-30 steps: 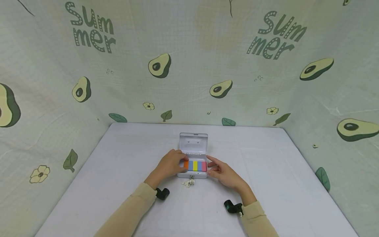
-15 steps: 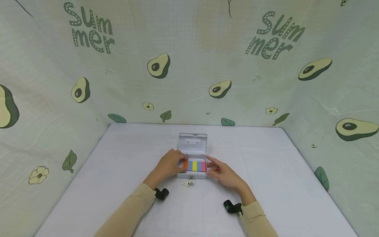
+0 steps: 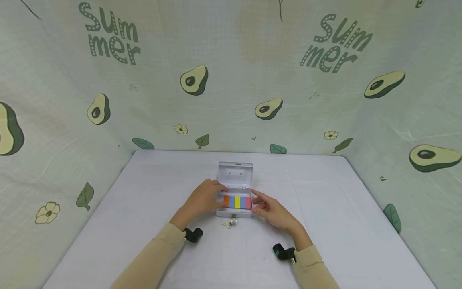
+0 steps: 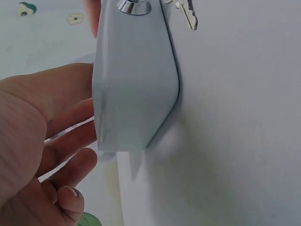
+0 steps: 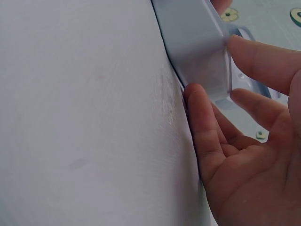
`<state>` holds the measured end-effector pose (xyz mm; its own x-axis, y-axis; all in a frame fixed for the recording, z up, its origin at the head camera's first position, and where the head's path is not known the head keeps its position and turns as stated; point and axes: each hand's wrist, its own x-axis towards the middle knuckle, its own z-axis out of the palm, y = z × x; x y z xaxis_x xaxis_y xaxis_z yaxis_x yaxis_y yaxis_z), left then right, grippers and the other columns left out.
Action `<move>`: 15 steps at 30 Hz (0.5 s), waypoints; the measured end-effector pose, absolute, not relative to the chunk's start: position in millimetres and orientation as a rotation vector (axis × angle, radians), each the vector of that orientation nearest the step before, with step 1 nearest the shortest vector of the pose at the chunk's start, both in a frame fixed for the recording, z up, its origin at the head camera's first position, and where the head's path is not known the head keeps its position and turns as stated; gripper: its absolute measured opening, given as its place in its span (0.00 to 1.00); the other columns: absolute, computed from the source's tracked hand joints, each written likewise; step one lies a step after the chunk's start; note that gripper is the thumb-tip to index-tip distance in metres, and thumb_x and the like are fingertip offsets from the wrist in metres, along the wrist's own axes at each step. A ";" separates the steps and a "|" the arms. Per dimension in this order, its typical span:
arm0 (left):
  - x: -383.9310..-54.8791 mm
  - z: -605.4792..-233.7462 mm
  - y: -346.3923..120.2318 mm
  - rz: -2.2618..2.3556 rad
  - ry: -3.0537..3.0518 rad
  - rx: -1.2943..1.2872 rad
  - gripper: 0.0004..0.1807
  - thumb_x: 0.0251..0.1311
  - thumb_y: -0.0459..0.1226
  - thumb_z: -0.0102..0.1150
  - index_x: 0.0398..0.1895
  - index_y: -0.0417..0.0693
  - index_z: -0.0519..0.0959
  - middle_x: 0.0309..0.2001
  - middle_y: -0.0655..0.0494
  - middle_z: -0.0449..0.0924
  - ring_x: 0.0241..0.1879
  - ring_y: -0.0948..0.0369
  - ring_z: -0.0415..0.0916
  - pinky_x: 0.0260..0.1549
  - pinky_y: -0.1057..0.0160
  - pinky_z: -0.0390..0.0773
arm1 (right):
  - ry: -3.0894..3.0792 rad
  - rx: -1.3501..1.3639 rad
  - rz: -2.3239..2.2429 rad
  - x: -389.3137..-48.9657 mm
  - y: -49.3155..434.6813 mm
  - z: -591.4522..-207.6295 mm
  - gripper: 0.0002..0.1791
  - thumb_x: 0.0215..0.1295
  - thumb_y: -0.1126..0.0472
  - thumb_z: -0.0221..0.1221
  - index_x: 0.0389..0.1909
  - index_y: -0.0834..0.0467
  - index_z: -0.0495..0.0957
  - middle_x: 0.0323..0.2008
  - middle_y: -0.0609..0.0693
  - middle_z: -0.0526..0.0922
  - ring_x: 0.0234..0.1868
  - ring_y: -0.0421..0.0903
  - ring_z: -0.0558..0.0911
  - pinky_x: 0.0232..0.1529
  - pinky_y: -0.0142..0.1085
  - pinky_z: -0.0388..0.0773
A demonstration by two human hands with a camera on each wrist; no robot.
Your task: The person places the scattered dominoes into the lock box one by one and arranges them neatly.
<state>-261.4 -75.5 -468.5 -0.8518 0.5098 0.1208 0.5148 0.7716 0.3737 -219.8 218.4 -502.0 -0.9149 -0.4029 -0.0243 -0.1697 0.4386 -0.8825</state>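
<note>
A small pale lavender metal cash box (image 3: 220,214) stands on the table with its lid (image 3: 235,176) raised. Inside lies a row of coloured blocks: orange (image 3: 226,201), blue, yellow (image 3: 237,202), blue and pink (image 3: 248,203). My left hand (image 3: 205,197) reaches over the box's left wall, thumb and fingers spread apart near the orange block. In the left wrist view the wall hides its fingertips. At the right end, my right hand (image 3: 275,213) touches the box, thumb and index finger at its rim. The right wrist view shows another finger (image 5: 200,108) low beside the box wall.
Keys (image 3: 229,223) hang from the lock at the box's front. White cloth (image 3: 306,192) covers the table. A printed avocado curtain (image 3: 231,80) rises behind and on both sides. Each wrist carries a black camera, the left one (image 3: 194,235) and the right one (image 3: 283,252).
My left hand has drawn slightly left, its index finger lifting off the orange block toward the back of the box. The right hand, the box and the blocks stay in place.
</note>
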 end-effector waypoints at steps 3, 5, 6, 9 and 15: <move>-260.2 -464.3 -79.5 -0.672 -2.931 -0.829 0.25 0.56 0.46 0.82 0.58 0.53 0.87 0.57 0.56 0.85 0.55 0.54 0.76 0.58 0.52 0.79 | 2.461 -0.476 -1.462 -219.2 219.5 -500.8 0.38 0.77 0.57 0.63 0.83 0.56 0.61 0.65 0.60 0.79 0.57 0.50 0.83 0.54 0.35 0.79; -258.8 -461.8 -82.8 -0.687 -2.923 -0.809 0.26 0.57 0.46 0.81 0.59 0.54 0.87 0.59 0.56 0.85 0.57 0.54 0.76 0.59 0.52 0.79 | 2.466 -0.467 -1.451 -218.5 221.4 -499.2 0.38 0.77 0.56 0.63 0.82 0.56 0.61 0.65 0.60 0.79 0.57 0.51 0.83 0.55 0.38 0.79; -257.8 -460.3 -84.8 -0.691 -2.921 -0.797 0.26 0.58 0.46 0.80 0.60 0.54 0.87 0.59 0.56 0.84 0.58 0.54 0.76 0.59 0.52 0.79 | 2.468 -0.458 -1.448 -217.8 222.4 -498.0 0.38 0.77 0.56 0.63 0.82 0.55 0.61 0.66 0.59 0.79 0.58 0.51 0.83 0.56 0.40 0.79; -255.4 -455.8 -91.3 -0.684 -2.903 -0.770 0.26 0.59 0.47 0.79 0.61 0.55 0.86 0.60 0.57 0.84 0.59 0.53 0.76 0.60 0.52 0.79 | 2.477 -0.423 -1.442 -215.6 227.1 -493.2 0.38 0.76 0.56 0.64 0.82 0.54 0.62 0.67 0.59 0.78 0.59 0.53 0.83 0.58 0.45 0.79; -251.4 -446.5 -107.1 -0.655 -2.845 -0.753 0.28 0.60 0.47 0.79 0.63 0.53 0.85 0.60 0.55 0.83 0.62 0.51 0.77 0.62 0.48 0.80 | 2.523 -0.388 -1.381 -211.2 244.5 -484.0 0.38 0.77 0.55 0.64 0.83 0.51 0.61 0.71 0.58 0.76 0.64 0.55 0.80 0.65 0.51 0.78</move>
